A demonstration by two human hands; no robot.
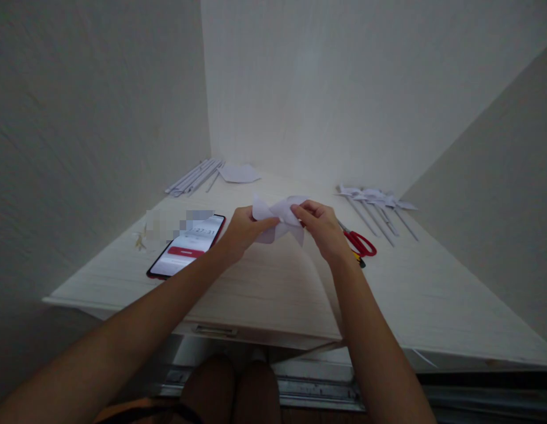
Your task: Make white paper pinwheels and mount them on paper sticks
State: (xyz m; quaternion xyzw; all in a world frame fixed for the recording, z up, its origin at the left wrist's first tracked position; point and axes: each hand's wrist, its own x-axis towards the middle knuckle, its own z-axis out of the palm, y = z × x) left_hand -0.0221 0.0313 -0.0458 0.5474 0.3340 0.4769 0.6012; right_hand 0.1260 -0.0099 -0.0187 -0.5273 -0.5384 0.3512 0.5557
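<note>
Over the middle of the pale wooden table [264,294], seen from the head camera, both hands met around a small piece of white paper [279,219] with bent, pointed flaps. The left hand [242,231] held the paper's left side, with its fingers curled and the thumb pressed on the sheet. The right hand [321,227] pinched the paper's right edge between the thumb and the first fingers. The paper was up off the table, between the two hands. A phone [187,246] with a red edge lay flat just to the left of the left hand, and its screen was lit. Red scissors [359,241] lay on the table close beside the right hand. Farther right, some paper pinwheels on sticks [377,207] lay in a row. At the far left by the wall sat a bunch of white sticks [194,176], and a flat paper sheet [238,172] lay next to them. Bare knees showed below the table edge.
</note>
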